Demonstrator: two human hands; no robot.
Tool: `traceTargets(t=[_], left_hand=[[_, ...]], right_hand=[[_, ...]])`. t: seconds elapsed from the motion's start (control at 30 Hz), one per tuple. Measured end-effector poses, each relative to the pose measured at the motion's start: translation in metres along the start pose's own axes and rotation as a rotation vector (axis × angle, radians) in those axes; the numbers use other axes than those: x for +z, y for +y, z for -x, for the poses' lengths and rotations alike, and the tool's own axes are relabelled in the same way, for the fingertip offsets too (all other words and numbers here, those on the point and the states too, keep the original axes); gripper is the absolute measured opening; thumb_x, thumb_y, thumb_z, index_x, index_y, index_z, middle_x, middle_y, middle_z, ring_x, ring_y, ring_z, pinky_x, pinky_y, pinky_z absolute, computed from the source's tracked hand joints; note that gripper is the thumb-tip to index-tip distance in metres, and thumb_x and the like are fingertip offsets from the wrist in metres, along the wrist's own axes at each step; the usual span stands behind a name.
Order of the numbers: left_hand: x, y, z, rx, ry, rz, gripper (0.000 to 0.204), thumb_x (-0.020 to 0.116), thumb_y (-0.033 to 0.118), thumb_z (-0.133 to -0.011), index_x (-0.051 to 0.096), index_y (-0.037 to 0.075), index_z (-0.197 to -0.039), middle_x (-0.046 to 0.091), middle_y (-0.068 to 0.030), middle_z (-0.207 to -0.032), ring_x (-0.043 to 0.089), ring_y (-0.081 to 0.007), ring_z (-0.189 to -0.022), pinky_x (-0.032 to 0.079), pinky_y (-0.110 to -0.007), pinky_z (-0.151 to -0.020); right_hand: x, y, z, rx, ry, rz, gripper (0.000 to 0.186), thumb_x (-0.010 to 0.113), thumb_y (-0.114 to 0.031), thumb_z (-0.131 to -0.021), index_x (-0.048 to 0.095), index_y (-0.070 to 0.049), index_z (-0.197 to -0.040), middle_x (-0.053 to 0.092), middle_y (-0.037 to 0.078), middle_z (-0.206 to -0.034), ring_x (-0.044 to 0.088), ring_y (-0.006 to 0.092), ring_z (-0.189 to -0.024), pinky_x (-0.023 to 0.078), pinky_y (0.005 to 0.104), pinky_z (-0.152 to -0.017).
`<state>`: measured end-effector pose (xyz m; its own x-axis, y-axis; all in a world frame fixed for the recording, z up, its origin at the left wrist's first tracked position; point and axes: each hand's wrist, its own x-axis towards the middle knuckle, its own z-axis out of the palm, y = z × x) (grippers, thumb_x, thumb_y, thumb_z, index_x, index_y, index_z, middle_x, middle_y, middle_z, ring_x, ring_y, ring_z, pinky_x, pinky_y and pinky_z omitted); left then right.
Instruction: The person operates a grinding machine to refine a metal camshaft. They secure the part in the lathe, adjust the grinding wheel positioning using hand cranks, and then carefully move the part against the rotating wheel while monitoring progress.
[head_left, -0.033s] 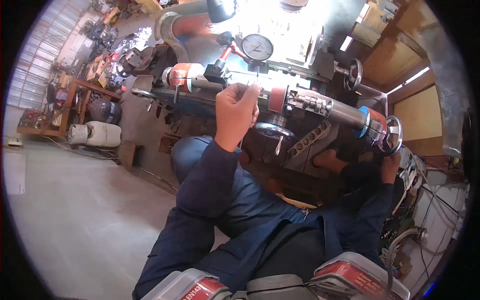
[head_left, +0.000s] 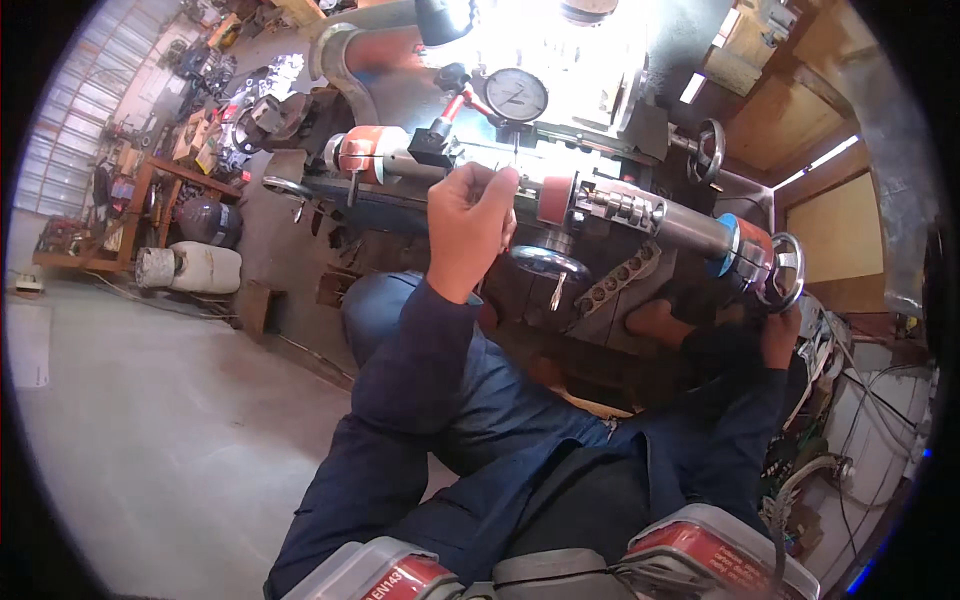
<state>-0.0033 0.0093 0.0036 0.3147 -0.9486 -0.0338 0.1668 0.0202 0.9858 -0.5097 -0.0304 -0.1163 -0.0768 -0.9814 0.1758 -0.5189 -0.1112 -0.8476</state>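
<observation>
My left hand [head_left: 470,225] is closed, thumb and fingertips pinched just below the stem of a dial gauge [head_left: 515,95]; what they hold is hidden. The gauge sits on a red jointed arm [head_left: 455,107] from a black block [head_left: 432,150]. Around that hand is a long machine with a shaft [head_left: 695,230], orange end housings [head_left: 362,152] and a reddish cylinder [head_left: 553,200]. At the far right, my right hand [head_left: 781,330] grips the lower rim of a chrome handwheel [head_left: 790,260], its fingers partly hidden. Another handwheel [head_left: 545,263] is below my left hand.
Left are a rusty frame [head_left: 140,210], gas cylinders [head_left: 210,265] and cluttered parts on the pale floor [head_left: 170,420]. A power strip [head_left: 620,280] lies under the machine. Wooden panels [head_left: 830,230] and hanging cables [head_left: 865,380] are at right; a bright lamp [head_left: 440,22] is above.
My left hand has shifted very slightly leftward, still pinched under the gauge. Otherwise the scene looks the same.
</observation>
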Motion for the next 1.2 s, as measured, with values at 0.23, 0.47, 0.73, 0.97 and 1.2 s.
traceTargets(t=[0.23,0.47,0.73,0.97,1.2], left_hand=[[0.036,-0.022,0.016,0.537,-0.333,-0.388,0.016,0.065,0.014,-0.092,0.063,0.000,-0.083,0.061,-0.0085,-0.070,0.059,-0.0159,-0.063,0.048,-0.031,-0.058],[0.084,-0.075,0.049,0.499,-0.814,-0.470,0.018,0.066,0.021,-0.089,0.061,0.003,-0.093,0.062,-0.0141,-0.090,0.063,-0.0373,-0.086,0.050,-0.044,-0.073],[0.096,-0.088,0.053,0.460,-1.047,-0.801,0.026,0.066,0.026,-0.085,0.064,0.001,-0.089,0.066,-0.0170,-0.093,0.065,-0.0380,-0.091,0.052,-0.046,-0.079],[0.096,-0.105,0.051,0.479,-1.042,-0.835,0.028,0.062,0.029,-0.089,0.065,0.001,-0.086,0.067,-0.0180,-0.085,0.066,-0.0388,-0.083,0.053,-0.047,-0.075],[0.091,-0.106,0.053,0.532,-1.013,-0.877,0.025,0.062,0.027,-0.090,0.065,0.002,-0.093,0.066,-0.0154,-0.095,0.067,-0.0369,-0.085,0.054,-0.047,-0.075]], right_hand=[[-0.038,-0.042,0.012,-0.009,-0.054,0.223,0.029,0.057,-0.023,-0.100,0.061,0.002,-0.114,0.066,0.003,-0.100,0.058,0.0087,-0.087,0.045,0.0249,-0.077],[-0.034,-0.078,-0.018,0.025,0.095,-0.023,0.029,0.051,-0.026,-0.103,0.063,0.000,-0.105,0.063,0.004,-0.097,0.056,0.0119,-0.091,0.045,0.0269,-0.083],[-0.013,-0.078,-0.069,0.076,0.018,0.055,0.030,0.051,-0.028,-0.101,0.063,-0.001,-0.108,0.065,0.005,-0.092,0.059,0.0128,-0.083,0.049,0.0299,-0.074],[0.000,-0.036,-0.054,-0.162,-0.116,0.275,0.028,0.052,-0.025,-0.100,0.063,0.000,-0.107,0.064,0.005,-0.091,0.058,0.0144,-0.081,0.049,0.0317,-0.073],[-0.030,-0.039,-0.007,-0.101,-0.219,0.323,0.025,0.052,-0.022,-0.100,0.062,0.000,-0.107,0.064,0.006,-0.093,0.060,0.0149,-0.081,0.050,0.0327,-0.073]])
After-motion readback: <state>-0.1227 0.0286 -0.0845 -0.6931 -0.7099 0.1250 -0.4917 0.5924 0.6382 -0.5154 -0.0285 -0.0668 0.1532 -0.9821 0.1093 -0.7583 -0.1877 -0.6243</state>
